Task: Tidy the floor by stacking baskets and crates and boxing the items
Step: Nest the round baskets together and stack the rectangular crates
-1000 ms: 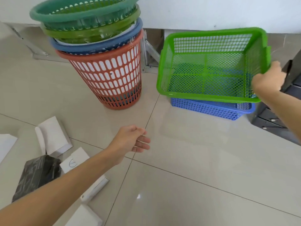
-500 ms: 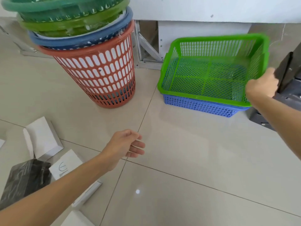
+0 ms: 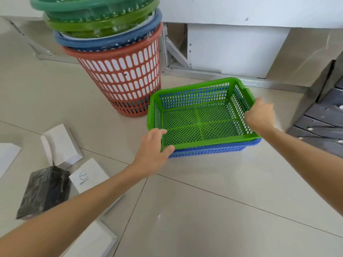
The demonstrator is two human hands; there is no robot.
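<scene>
A green mesh crate (image 3: pixel 200 117) sits nested inside a blue mesh crate (image 3: pixel 213 150) on the tiled floor. My right hand (image 3: pixel 259 115) grips the green crate's right rim. My left hand (image 3: pixel 154 148) holds the near left corner of the green crate, thumb over the rim. Behind and to the left stands a tall stack of round baskets (image 3: pixel 118 58): an orange-red one at the bottom, then blue, light green and dark green rims.
White boxes (image 3: pixel 59 143) (image 3: pixel 87 175) and a black wrapped packet (image 3: pixel 44 190) lie on the floor at the left. Another white box (image 3: pixel 92 242) lies near the bottom edge. Dark slatted crates (image 3: pixel 323 115) stand at the right. A metal frame (image 3: pixel 176 58) runs along the wall.
The green crate came down and settled into the blue crate. My left hand moved forward from the floor's middle and took the crate's near left corner. My view shifted closer.
</scene>
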